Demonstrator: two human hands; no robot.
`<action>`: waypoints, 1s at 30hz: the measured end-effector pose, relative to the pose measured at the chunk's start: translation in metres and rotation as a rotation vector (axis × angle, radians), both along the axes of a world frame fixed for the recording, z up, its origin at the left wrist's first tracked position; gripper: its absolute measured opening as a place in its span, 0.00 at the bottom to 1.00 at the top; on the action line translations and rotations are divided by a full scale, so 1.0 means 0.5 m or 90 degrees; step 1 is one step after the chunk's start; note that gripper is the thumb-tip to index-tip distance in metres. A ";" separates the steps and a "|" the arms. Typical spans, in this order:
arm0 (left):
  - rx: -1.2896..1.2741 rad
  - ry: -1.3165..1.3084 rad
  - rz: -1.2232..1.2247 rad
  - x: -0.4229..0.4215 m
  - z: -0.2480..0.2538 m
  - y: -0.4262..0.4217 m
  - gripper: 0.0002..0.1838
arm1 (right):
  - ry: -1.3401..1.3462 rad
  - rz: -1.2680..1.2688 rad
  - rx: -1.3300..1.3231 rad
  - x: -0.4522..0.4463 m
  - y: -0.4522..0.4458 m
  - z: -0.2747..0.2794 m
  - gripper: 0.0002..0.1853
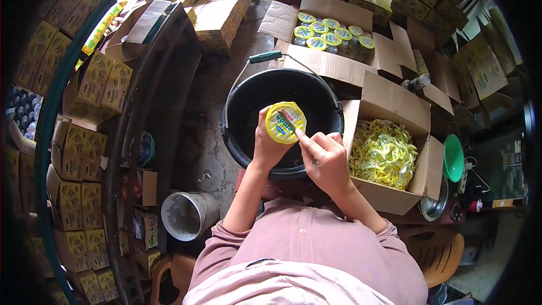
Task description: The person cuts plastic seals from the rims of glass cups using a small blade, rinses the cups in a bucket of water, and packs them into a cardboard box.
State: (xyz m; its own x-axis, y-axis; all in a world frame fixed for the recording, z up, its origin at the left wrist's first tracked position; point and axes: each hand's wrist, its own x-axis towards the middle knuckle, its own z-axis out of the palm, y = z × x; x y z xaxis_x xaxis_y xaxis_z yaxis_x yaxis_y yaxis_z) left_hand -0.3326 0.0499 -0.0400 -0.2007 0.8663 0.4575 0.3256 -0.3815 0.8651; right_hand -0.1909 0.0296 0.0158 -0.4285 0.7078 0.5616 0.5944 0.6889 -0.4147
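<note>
A round cup with a yellow-rimmed printed lid is held above a black bucket, its lid facing up. My left hand wraps around the side of the cup. At the lid's lower right edge, my right hand touches the rim with an extended finger; its other fingers are curled. Whether the right hand pinches anything is too small to tell. The bucket's wire handle with a green grip stands up at the far side. Most of the cup's body is hidden under its lid.
An open carton of crumpled yellow-and-clear plastic is to the right. Behind stands a carton of lidded cups. A grey bucket is at lower left, a green bowl at right. Printed boxes line the left shelves.
</note>
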 end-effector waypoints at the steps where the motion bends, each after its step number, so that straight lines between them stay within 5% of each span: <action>1: 0.005 0.002 -0.001 0.001 0.001 -0.001 0.36 | -0.001 0.001 -0.001 -0.001 0.000 -0.001 0.17; 30: -0.015 -0.015 -0.036 -0.001 -0.003 -0.005 0.36 | -0.036 -0.021 0.024 -0.010 -0.004 0.004 0.17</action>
State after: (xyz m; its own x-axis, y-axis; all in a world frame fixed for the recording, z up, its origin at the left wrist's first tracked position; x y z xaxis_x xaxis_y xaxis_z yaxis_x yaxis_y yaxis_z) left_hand -0.3330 0.0472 -0.0415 -0.1615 0.8872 0.4323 0.2831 -0.3780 0.8815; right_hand -0.1961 0.0276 0.0180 -0.4372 0.7010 0.5634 0.6393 0.6828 -0.3535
